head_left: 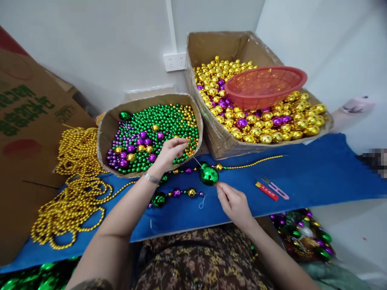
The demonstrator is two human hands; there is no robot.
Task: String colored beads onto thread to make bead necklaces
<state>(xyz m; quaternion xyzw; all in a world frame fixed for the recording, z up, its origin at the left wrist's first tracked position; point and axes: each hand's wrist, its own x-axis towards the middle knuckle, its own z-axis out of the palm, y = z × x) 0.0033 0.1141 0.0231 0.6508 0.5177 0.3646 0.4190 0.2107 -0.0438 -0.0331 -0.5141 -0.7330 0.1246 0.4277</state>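
Note:
My left hand [169, 155] reaches over the near rim of a cardboard box [104, 131] full of small green, purple and gold beads, fingers pinched together on a thin thread or a bead too small to name. My right hand [231, 201] is pinched just below a large shiny green ball [209, 175] threaded on a white string. A partly strung strand [175, 193] of green, purple and gold balls lies on the blue cloth [314, 173] between my hands. A thin gold bead chain [254, 162] runs right from the ball.
A bigger cardboard box [223, 145] of gold and purple balls holds a red plastic basket [264, 86]. Piled gold bead strands [75, 181] lie left. Red thread snips [272, 189] rest on the cloth. Finished beads [302, 233] sit at lower right. Flat cardboard [27, 121] leans at left.

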